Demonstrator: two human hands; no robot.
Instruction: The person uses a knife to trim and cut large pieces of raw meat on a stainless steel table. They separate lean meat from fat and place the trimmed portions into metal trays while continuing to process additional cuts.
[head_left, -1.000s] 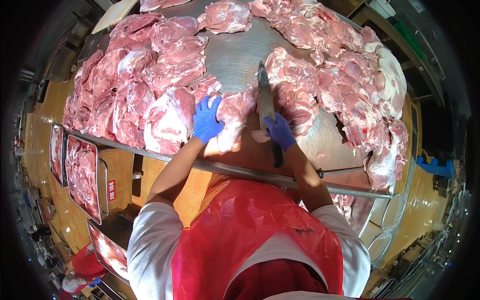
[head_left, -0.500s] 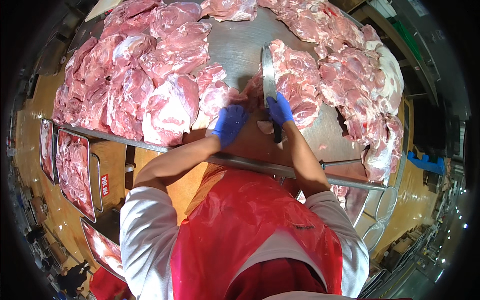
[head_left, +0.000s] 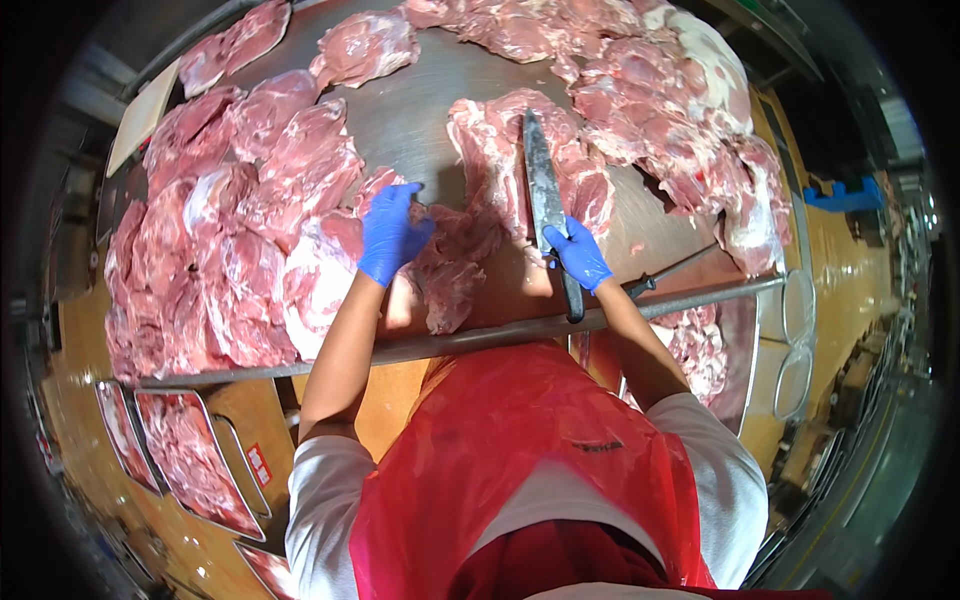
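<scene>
My right hand (head_left: 580,255), in a blue glove, is wrapped around the dark handle of a long butcher knife (head_left: 543,175). The broad blade points away from me, over a large slab of raw meat (head_left: 495,150). My left hand (head_left: 392,236), gloved in blue too, is raised with thumb and fingers apart, and I see nothing held in it. Beside and under that hand lie smaller raw pieces (head_left: 455,290), close to the table's front edge. A pale, fatty cut (head_left: 318,275) sits just left of my left wrist.
Raw cuts (head_left: 215,270) cover the left of the metal table (head_left: 400,110); more meat (head_left: 660,110) lines the right. A sharpening steel (head_left: 680,268) lies by my right forearm. Below the front rail (head_left: 470,340) stand meat trays (head_left: 200,460) and wire hoops (head_left: 795,345).
My left hand has lifted off the meat and moved left, its fingers spreading. The knife hand has shifted slightly right and nearer to me. The view has turned.
</scene>
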